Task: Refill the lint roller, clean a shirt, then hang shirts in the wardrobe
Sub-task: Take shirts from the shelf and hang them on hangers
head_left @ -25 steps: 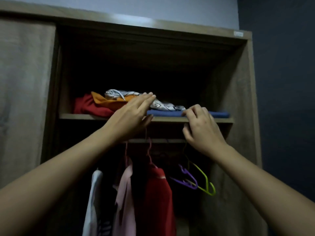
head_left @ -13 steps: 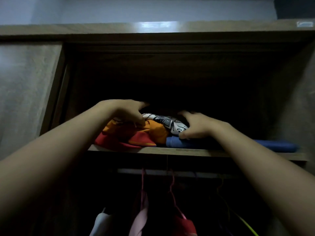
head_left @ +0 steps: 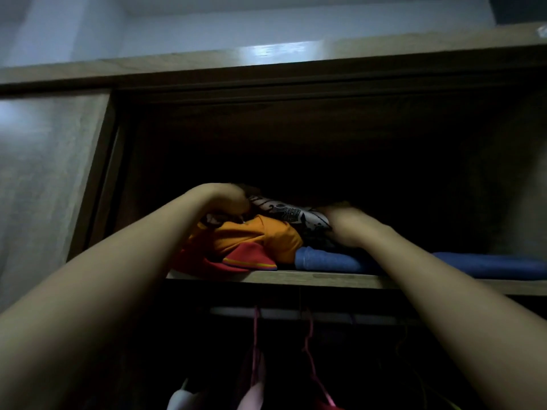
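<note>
Left hand above the shelf, at the upper left of the pile of clothes. Wrist sharply bent, knuckles up, fingers curled downward into the pile, beside the white patterned garment and over the orange garment. Fingertips hidden behind the back of the hand and by blur; actual grip on cloth not discernible.

Right hand also above the shelf, palm down, touching the right end of the white patterned garment. Fingers lost in shadow and motion blur; degree of opening not discernible.

Both forearms bare, raised steeply from below the shelf and converging on the pile. Left forearm across the shelf's front edge at its left end; right forearm across it right of centre, over the blue folded garment.

Pile lying on the shelf inside the open wardrobe: red garment lowest at the left, orange garment upon it, white patterned garment on top toward the back, blue folded garment flat along the shelf to the right.

Below the shelf, a hanging rail with pink hangers. Lower again, the dim tops of a pink garment and a white garment. Left of the shelf, a sliding door panel.
</note>
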